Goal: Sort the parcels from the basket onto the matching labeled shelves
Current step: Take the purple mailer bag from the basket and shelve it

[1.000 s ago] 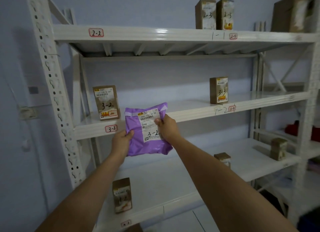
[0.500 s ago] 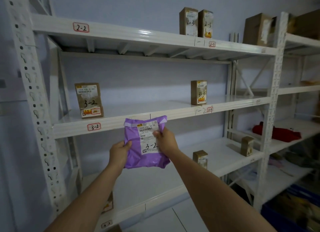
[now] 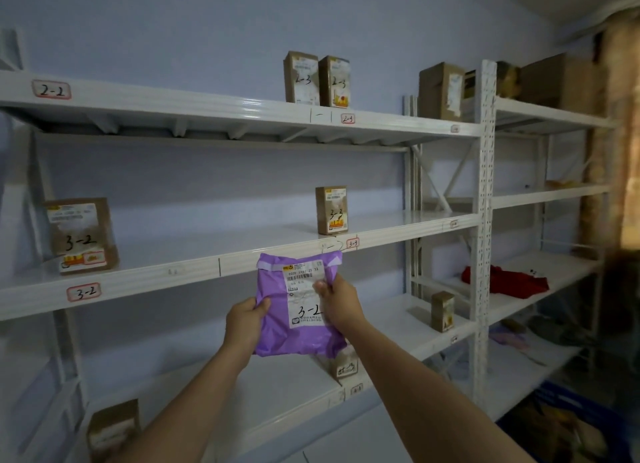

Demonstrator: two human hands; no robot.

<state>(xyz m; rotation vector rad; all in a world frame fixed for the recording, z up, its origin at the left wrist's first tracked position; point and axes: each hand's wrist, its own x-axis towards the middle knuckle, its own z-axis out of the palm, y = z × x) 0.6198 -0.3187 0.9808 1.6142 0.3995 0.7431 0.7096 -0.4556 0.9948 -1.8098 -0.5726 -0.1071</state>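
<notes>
I hold a purple plastic parcel [image 3: 277, 320] marked 3-2 upright in front of the white shelving. My left hand [image 3: 244, 319] grips its left edge and my right hand [image 3: 339, 301] pinches its label on the right side. The parcel hangs just below the middle shelf [image 3: 173, 272], to the right of the red 3-2 tag [image 3: 84, 292]. A brown box marked 3-2 [image 3: 81, 236] stands on that shelf at the far left.
A 3-3 box [image 3: 331, 210] stands above the 3-3 tag [image 3: 352, 243]. Two 2-3 boxes [image 3: 317, 79] sit on the top shelf, left of larger cartons [image 3: 441, 90]. Small boxes stand on the lower shelf [image 3: 442, 311]. Red cloth [image 3: 505, 282] lies on the right rack. A blue basket [image 3: 568, 424] sits bottom right.
The view has swung left to right, so the shelving has shifted leftward in frame. Both hands kept their hold on the purple parcel, which now sits further right of the 3-2 tag.
</notes>
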